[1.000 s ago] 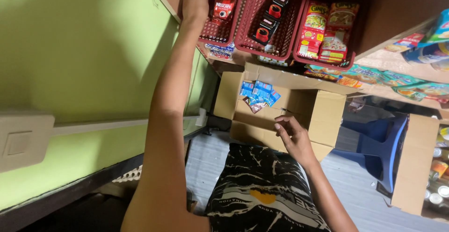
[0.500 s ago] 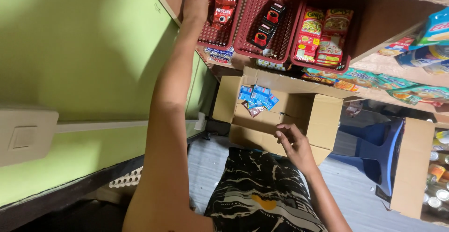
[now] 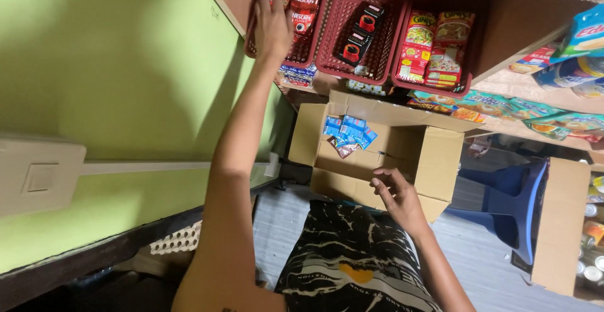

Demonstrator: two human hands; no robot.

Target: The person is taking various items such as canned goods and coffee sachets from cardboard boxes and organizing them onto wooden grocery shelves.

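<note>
Head view: green wall (image 3: 126, 79) crowded the left arm. Cardboard box (image 3: 384, 155) sat open below the shelf. Left hand (image 3: 272, 22) pressed flat on red basket (image 3: 302, 48), fingers released; right hand (image 3: 396, 192) hovered loosely open at the box's near edge.

Red sachets (image 3: 306, 0) in basket; blue packets (image 3: 348, 129) in box.

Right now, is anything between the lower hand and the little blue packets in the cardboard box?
Nothing visible. The right hand hovers over the near rim of the open brown cardboard box; the small blue packets lie uncovered in the far left corner.
</note>
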